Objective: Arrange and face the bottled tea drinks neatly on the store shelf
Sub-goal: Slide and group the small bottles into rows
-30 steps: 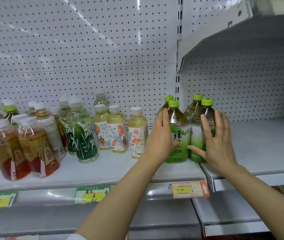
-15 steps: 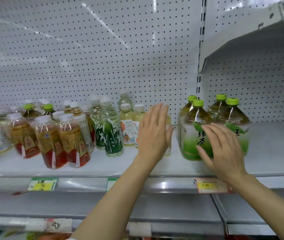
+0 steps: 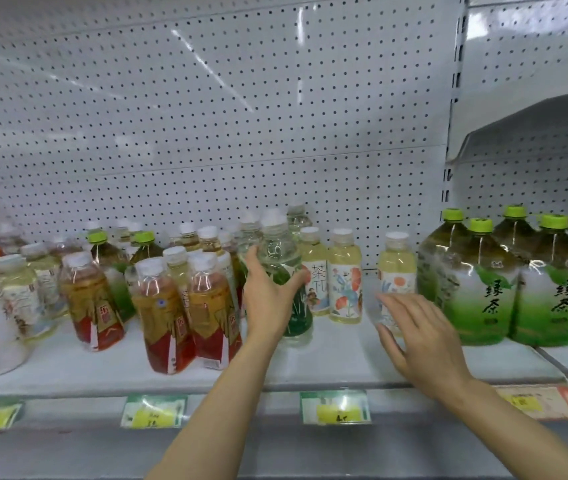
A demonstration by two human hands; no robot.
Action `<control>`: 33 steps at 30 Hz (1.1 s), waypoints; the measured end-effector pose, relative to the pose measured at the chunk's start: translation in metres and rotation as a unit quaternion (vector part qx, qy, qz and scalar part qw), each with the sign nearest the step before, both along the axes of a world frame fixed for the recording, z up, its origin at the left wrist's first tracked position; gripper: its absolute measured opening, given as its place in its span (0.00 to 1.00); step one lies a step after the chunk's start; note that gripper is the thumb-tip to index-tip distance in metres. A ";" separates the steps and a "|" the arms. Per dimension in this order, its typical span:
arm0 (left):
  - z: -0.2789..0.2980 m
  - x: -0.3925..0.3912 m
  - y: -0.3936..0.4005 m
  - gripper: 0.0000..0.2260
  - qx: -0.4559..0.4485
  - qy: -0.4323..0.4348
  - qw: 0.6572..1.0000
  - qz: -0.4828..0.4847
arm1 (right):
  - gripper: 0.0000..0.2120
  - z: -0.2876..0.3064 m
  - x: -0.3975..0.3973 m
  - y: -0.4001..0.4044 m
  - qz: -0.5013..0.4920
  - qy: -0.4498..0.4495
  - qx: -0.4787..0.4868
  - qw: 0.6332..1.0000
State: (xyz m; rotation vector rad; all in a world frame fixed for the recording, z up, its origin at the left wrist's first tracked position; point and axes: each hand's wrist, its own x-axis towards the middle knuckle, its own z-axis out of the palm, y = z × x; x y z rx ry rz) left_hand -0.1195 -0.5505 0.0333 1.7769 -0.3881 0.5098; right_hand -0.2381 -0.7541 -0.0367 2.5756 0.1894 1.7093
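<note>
While left hand grips green-label bottle, right hand flat over white shelf.

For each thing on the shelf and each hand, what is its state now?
Left hand: grips the clear bottle with green label.
Clear bottle with green label: upright, held.
Right hand: fingers straight, holds nothing.
Pale floral bottle: upright, stands alone.
Big green tea bottles: upright, capped, labels forward.
Amber bottles with red labels: capped, labels turned unevenly.
Shelf: partly filled.
</note>
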 end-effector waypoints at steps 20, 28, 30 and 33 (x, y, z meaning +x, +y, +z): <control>0.005 -0.032 0.214 0.21 -0.122 -0.079 0.989 -0.002 | 0.53 0.041 0.186 0.173 0.135 0.175 0.430 0.875; -0.021 -0.035 0.227 0.30 -0.089 -0.070 0.993 0.035 | 0.48 0.039 0.174 0.179 0.185 0.117 0.482 0.848; -0.024 -0.036 0.228 0.30 -0.074 -0.054 0.995 0.039 | 0.48 0.039 0.160 0.174 0.161 0.109 0.462 0.865; -0.033 -0.036 0.228 0.38 -0.090 -0.026 0.995 0.042 | 0.46 0.043 0.135 0.167 0.162 0.090 0.435 0.881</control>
